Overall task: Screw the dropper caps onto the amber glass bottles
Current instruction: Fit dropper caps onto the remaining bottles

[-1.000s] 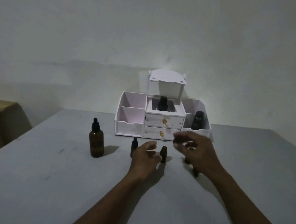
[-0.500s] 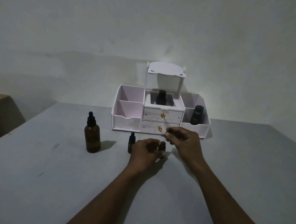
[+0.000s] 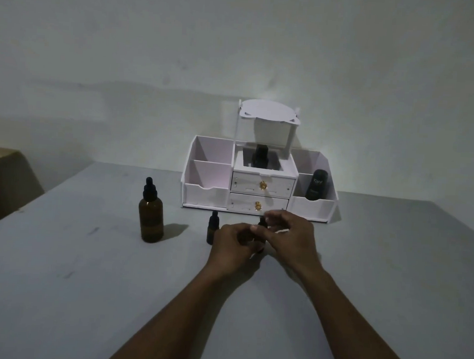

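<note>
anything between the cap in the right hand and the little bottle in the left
Nothing visible. The right hand pinches the dropper cap directly over the small bottle that the left hand grips; the neck itself is hidden by fingers. The other capped bottle stands apart to the left.

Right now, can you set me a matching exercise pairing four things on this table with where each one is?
Things: 1 large amber bottle; 2 small capped bottle; 3 black labelled bottle; 4 dropper cap.
Places: A organiser's right compartment; B pinched in the right hand's fingers; C table's left, standing alone; D just left of the left hand.
Pairs: 1-C, 2-D, 3-A, 4-B.
</note>
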Available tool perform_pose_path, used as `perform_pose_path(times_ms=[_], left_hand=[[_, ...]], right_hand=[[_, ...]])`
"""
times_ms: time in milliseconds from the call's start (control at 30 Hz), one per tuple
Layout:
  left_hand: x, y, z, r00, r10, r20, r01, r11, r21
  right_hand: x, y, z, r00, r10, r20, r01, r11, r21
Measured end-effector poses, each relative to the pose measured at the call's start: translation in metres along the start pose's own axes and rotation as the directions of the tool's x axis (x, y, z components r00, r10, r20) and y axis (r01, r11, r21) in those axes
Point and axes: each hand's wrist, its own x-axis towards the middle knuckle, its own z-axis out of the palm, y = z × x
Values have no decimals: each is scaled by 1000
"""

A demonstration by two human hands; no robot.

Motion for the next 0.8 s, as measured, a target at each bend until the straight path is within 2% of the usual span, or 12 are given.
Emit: perform_pose_path(times_ms=[100, 333, 500, 800], left_hand=[[1, -1, 0, 1000, -12, 1, 12, 1000, -19], [3, -4, 0, 999, -30, 17, 31, 997, -69], [4, -5, 0, 1000, -14, 0, 14, 999, -33], [2, -3, 0, 1000, -12, -2, 12, 998, -55]], right_hand=[[-1, 1, -1, 997, -68, 29, 69, 997, -27], [2, 4, -2, 998, -52, 46, 54, 998, -42], [3, 3, -2, 1000, -22, 20, 22, 1000, 11], [1, 5, -2, 995, -82, 54, 85, 994, -66]])
